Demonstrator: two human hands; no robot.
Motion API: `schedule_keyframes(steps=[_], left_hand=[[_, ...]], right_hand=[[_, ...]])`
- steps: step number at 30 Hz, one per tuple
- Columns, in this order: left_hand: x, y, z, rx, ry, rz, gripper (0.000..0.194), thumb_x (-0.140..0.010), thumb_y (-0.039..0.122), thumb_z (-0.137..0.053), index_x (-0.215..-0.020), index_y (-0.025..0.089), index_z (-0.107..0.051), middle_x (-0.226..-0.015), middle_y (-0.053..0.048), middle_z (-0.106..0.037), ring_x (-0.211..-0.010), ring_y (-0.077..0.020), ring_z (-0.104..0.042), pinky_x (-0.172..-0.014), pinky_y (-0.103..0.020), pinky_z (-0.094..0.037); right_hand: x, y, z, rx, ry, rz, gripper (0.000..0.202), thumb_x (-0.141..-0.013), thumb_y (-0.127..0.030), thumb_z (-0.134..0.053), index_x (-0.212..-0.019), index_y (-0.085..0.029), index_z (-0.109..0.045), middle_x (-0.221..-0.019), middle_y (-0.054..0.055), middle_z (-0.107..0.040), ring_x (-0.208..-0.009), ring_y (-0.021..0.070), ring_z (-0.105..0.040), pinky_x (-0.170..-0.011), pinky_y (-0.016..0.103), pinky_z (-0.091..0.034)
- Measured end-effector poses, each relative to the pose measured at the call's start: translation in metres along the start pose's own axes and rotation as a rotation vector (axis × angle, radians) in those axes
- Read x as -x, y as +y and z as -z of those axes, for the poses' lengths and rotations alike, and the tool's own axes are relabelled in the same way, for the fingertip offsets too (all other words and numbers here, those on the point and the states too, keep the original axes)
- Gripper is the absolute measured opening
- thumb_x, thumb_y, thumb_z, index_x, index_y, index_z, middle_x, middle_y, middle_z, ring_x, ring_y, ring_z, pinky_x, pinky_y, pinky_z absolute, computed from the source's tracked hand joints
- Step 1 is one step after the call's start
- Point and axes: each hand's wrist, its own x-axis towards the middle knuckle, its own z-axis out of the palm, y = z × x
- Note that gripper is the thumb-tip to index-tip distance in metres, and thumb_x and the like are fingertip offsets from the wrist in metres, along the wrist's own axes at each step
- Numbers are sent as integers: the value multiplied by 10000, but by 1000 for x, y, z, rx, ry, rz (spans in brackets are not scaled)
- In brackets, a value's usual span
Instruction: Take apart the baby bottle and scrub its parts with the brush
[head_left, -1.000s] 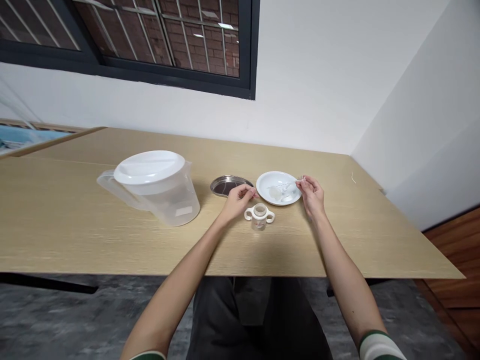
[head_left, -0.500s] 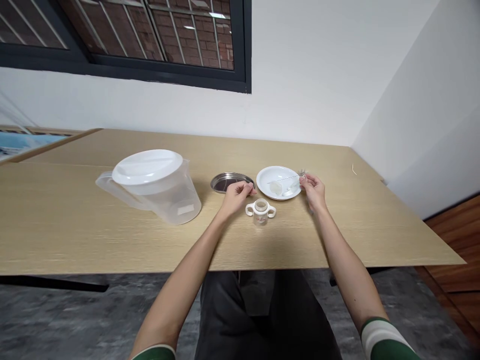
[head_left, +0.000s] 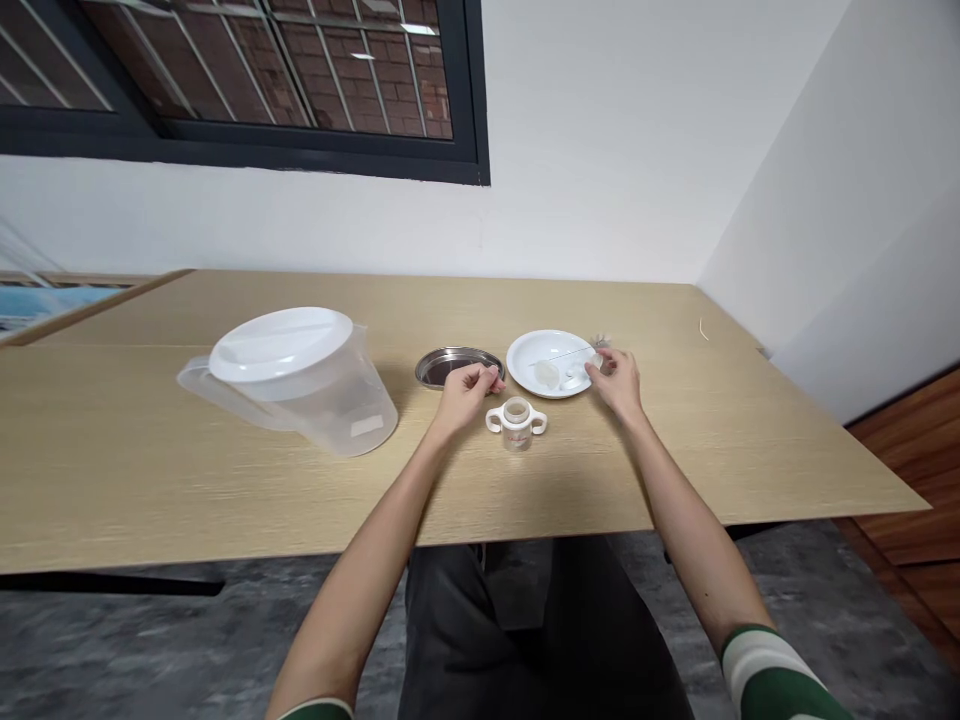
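- Pale wood-grain tabletop (head_left: 720, 440) abuts a white wall (head_left: 600, 150); positions are taken from the round white plate (head_left: 525, 352).
- On the plate: small translucent pieces (head_left: 547, 375). Thin wire-stemmed brush (head_left: 600, 341) crosses above its far side, bristles at the right rim.
- Right hand (head_left: 616, 382): at the plate's right rim, fingers clamped on a small translucent whitish piece (head_left: 596, 361); exact shape too small to tell.
- Left hand (head_left: 465, 393): left of the plate, at the shallow silver metal tray (head_left: 435, 370); fingers together, any content between them cannot be told.
- Small white two-handled cup (head_left: 517, 430): upright, topless, nearer the person than the plate.
- Large translucent plastic pitcher, white-lidded (head_left: 337, 410): upright, well left of the plate.
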Motion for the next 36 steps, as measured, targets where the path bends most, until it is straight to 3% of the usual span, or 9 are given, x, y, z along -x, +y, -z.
schedule_keyframes(steps=[12, 20, 30, 36], left_hand=[[3, 2, -8, -21, -32, 27, 418, -880, 492, -610, -643, 154, -671, -690, -62, -686, -654, -156, -557, -669, -293, -437], [3, 1, -8, -36, -45, 18, 411, -903, 473, -588, -660, 152, -672, -711, -64, -691, -677, -159, -566, -670, -286, -427], [4, 4, -10, -23, -44, 37, 414, -891, 484, -602, -628, 165, -606, -729, -70, -713, -681, -162, -583, -686, -286, -442], [5, 4, -11, -28, -47, 38, 429, -887, 499, -607, -626, 159, -616, -719, -72, -714, -669, -156, -579, -680, -279, -440]], right_hand=[[4, -6, -7, -2, -30, 101, 403, -785, -472, -718, -1034, -155, -723, -968, 104, -681, -948, 258, -613, -942, 443, -477], [9, -5, -15, -25, -42, 159, 380, -817, -466, -698, -1071, -184, -725, -1061, 108, -710, -928, 252, -611, -917, 444, -487], [11, -3, -23, -16, 16, 144, 347, -826, -449, -686, -1075, -211, -727, -1153, 119, -723, -1041, 296, -596, -987, 479, -456], [11, -3, -22, 64, 21, 86, 348, -807, -428, -686, -1064, -194, -708, -1061, 117, -707, -1057, 309, -563, -1010, 491, -426]])
